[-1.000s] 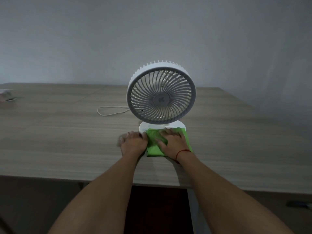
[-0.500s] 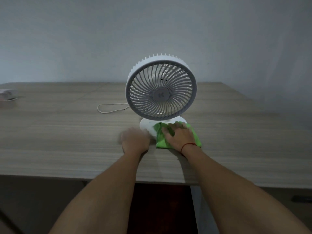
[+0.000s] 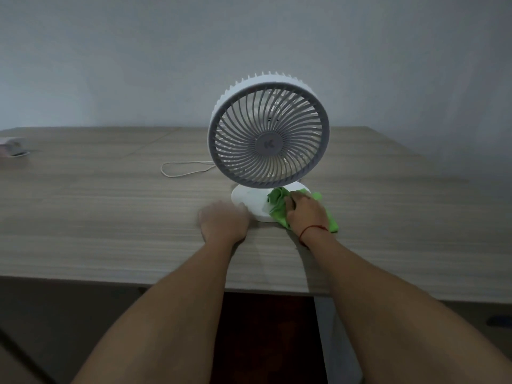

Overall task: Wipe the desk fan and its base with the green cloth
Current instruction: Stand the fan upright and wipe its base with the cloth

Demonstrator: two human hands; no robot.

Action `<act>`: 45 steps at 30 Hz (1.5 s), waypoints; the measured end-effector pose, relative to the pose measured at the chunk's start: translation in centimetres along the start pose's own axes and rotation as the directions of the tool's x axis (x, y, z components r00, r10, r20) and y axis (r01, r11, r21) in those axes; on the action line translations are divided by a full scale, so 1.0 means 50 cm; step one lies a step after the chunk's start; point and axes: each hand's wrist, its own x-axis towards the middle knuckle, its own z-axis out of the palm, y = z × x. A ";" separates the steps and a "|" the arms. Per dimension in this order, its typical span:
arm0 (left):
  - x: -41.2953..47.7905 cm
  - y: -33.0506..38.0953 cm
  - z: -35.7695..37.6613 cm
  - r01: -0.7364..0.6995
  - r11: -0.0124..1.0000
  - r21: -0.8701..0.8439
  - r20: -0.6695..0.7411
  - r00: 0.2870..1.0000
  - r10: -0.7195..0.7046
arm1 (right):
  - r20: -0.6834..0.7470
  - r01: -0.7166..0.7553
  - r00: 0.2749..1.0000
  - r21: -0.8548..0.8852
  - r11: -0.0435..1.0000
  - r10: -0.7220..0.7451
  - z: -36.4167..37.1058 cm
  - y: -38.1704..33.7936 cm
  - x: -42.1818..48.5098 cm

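A white desk fan [image 3: 268,134] with a grey round grille stands upright on the wooden table [image 3: 110,217]. Its round white base [image 3: 250,202] sits just below the grille. My right hand [image 3: 304,213] presses a bunched green cloth [image 3: 278,200] onto the right side of the base; part of the cloth trails onto the table behind my wrist. My left hand [image 3: 224,221] lies knuckles up on the table against the base's left front edge, blurred, holding nothing that I can see.
A thin white cord [image 3: 182,170] loops on the table left of the fan. A pale small object [image 3: 13,146] lies at the far left edge. The table's front edge runs just below my forearms. A plain wall stands behind.
My right hand has slid the green cloth from the base's front to its right side, bunching it up. My left hand stayed beside the base.
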 end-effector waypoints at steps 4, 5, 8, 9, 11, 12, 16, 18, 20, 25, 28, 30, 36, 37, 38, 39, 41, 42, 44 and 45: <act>0.001 0.001 -0.001 -0.003 1.000 -0.004 -0.001 1.000 0.003 | 0.048 0.054 0.997 0.000 0.999 -0.054 0.015 -0.022 -0.006; 0.001 0.000 -0.003 -0.002 1.000 -0.011 0.004 1.000 0.002 | 0.053 0.065 0.997 -0.010 0.998 -0.065 0.016 -0.027 -0.011; 0.000 -0.005 -0.006 -0.009 1.000 -0.001 0.015 1.000 0.009 | 0.057 0.119 0.991 -0.012 0.993 -0.118 0.017 -0.046 -0.033; -0.002 -0.007 -0.007 -0.013 1.000 0.012 0.015 1.000 0.012 | 0.060 0.137 0.989 -0.002 0.991 -0.136 0.016 -0.049 -0.039; -0.006 -0.004 -0.009 -0.009 1.000 0.019 0.022 1.000 0.008 | 0.075 0.156 0.985 0.017 0.988 -0.157 0.012 -0.048 -0.046; -0.010 -0.003 -0.009 -0.002 1.000 0.016 0.028 1.000 0.002 | 0.081 0.160 0.984 0.019 0.987 -0.161 0.011 -0.046 -0.047; -0.016 0.000 -0.009 -0.006 1.000 0.001 0.045 0.999 0.006 | -0.037 0.072 0.997 -0.056 0.996 -0.074 0.004 -0.033 -0.026; -0.013 -0.001 -0.010 -0.017 1.000 0.009 0.037 0.999 0.017 | -0.100 -0.005 0.995 -0.053 0.999 0.000 0.005 -0.027 -0.007; -0.009 0.000 -0.011 -0.013 1.000 0.013 0.034 0.999 0.012 | -0.087 0.014 0.996 -0.056 0.998 -0.019 0.014 -0.035 -0.002; -0.013 -0.002 -0.012 -0.013 1.000 0.012 0.045 0.999 0.012 | 0.160 0.143 0.979 -0.070 0.987 -0.130 0.029 -0.063 -0.022; -0.016 -0.004 -0.015 -0.014 1.000 0.011 0.045 0.999 0.014 | 0.219 0.195 0.960 -0.065 0.979 -0.176 0.019 -0.051 -0.023; -0.016 -0.003 -0.015 -0.012 1.000 0.010 0.041 0.999 0.011 | 0.244 0.204 0.952 -0.065 0.977 -0.183 0.017 -0.041 -0.018; -0.011 -0.001 -0.008 -0.014 1.000 0.021 0.042 0.999 0.013 | 0.134 0.080 0.988 0.025 0.997 -0.082 0.006 -0.006 0.022; -0.010 -0.001 -0.006 -0.013 1.000 0.019 0.046 0.999 0.012 | 0.116 0.029 0.993 0.051 0.998 -0.035 0.005 0.001 0.033; -0.009 -0.001 -0.005 -0.013 1.000 0.019 0.045 0.999 0.012 | 0.107 -0.029 0.994 0.079 0.996 0.020 0.005 0.006 0.043; -0.008 -0.002 -0.004 -0.012 1.000 0.018 0.040 0.999 0.011 | 0.104 -0.074 0.993 0.105 0.992 0.063 0.005 0.008 0.052; -0.007 -0.003 -0.001 -0.010 1.000 0.011 0.032 0.999 0.010 | 0.100 -0.104 0.991 0.163 0.981 0.088 0.009 0.006 0.061; -0.006 -0.004 0.000 -0.008 1.000 0.011 0.029 1.000 0.008 | 0.087 -0.089 0.993 0.182 0.979 0.074 0.013 0.003 0.059; -0.004 -0.003 -0.002 -0.006 1.000 0.015 0.027 1.000 0.005 | 0.055 -0.043 0.998 0.179 0.983 0.034 0.019 -0.004 0.046; -0.003 -0.002 -0.005 -0.002 1.000 0.014 0.030 1.000 0.002 | 0.054 -0.018 0.999 0.168 0.986 0.009 0.019 -0.007 0.037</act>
